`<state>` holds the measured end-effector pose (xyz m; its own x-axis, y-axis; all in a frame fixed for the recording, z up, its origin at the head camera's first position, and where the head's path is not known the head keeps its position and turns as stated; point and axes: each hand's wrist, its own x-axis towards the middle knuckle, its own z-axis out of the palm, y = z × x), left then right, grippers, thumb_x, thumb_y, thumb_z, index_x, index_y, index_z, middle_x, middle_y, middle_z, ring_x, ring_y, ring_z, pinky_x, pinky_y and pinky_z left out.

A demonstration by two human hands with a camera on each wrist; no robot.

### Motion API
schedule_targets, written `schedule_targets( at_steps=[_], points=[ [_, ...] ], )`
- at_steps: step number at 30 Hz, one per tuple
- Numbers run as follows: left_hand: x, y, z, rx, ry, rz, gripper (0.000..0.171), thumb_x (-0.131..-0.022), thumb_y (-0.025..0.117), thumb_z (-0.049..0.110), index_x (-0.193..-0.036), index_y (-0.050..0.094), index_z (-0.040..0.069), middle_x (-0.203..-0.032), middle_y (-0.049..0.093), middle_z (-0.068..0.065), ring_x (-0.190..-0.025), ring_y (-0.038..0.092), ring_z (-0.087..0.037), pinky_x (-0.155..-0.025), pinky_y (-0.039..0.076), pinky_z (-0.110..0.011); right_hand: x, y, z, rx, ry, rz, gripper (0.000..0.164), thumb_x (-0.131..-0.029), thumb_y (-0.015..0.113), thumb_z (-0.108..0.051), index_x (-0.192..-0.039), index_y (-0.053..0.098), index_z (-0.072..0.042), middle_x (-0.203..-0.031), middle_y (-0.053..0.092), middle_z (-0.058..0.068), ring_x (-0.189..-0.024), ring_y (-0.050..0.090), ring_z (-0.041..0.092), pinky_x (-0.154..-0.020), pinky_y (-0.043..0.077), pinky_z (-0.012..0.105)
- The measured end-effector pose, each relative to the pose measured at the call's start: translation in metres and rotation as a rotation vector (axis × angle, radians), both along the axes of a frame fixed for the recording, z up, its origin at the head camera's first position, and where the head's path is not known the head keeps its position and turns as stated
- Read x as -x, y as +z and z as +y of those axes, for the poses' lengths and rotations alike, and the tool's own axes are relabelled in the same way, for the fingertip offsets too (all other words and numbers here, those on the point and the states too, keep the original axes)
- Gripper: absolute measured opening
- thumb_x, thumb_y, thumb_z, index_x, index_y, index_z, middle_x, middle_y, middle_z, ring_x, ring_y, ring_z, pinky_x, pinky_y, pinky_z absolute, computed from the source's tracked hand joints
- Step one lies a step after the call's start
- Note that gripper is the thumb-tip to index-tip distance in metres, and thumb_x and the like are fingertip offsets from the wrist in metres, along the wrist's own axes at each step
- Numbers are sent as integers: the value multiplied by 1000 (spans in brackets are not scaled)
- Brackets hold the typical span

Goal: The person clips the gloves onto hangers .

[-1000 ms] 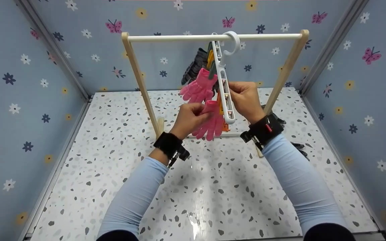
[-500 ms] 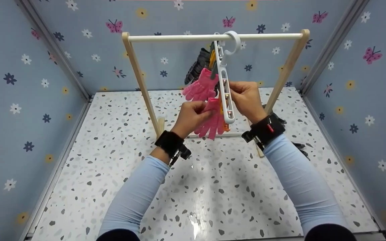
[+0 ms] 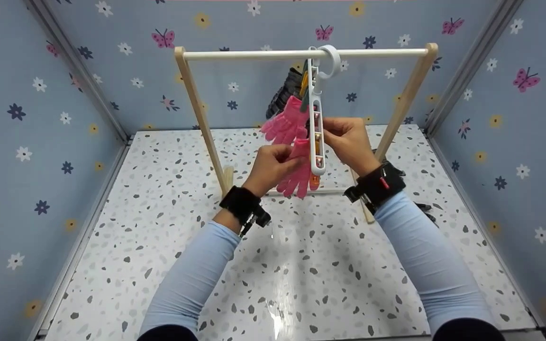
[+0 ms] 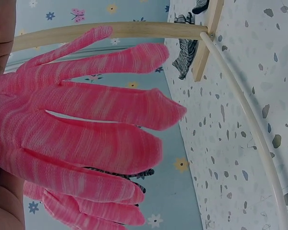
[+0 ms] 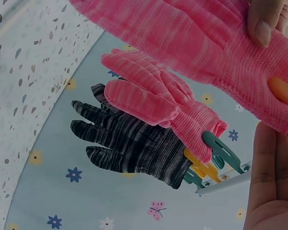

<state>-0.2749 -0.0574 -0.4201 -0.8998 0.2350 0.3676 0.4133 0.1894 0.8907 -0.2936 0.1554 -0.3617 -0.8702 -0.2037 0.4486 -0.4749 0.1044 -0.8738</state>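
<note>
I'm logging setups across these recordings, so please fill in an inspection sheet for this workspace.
Surface: white speckled surface, with glare on the near side.
Job's things: front pink glove with an orange clip at its cuff; rear pink glove and dark striped glove hang from the white hanger, hooked over the rack.
Clutter: dark fabric pieces near the rack's right leg, partly hidden.
Hands: left hand pinches the front pink glove; right hand is at the orange clip, exact hold hidden.
Cables: nothing seen.
Surroundings: blue walls with flower-and-butterfly print.
</note>
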Motion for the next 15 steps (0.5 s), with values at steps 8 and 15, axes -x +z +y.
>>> schedule_targets(
  at_steps=[8,15],
  points=[
    [-1,0,-5,15,-10,16,12,-96,79,1,-103,79,-9,-94,79,-22,-77,65,-7,-74,55,-18,0,0,0,-21,10,13,23,-95,74,5,-115,77,16,-95,83,0,-81,75,-1,-77,61,16],
    [-4,1,-13,18,-14,52,19,-97,79,2,-113,78,-8,-108,81,-23,-99,78,-29,-92,64,-29,-3,-1,2,-53,4,13,24,-96,74,4,-116,77,14,-95,84,5,-78,74,0,-72,60,17]
  ],
)
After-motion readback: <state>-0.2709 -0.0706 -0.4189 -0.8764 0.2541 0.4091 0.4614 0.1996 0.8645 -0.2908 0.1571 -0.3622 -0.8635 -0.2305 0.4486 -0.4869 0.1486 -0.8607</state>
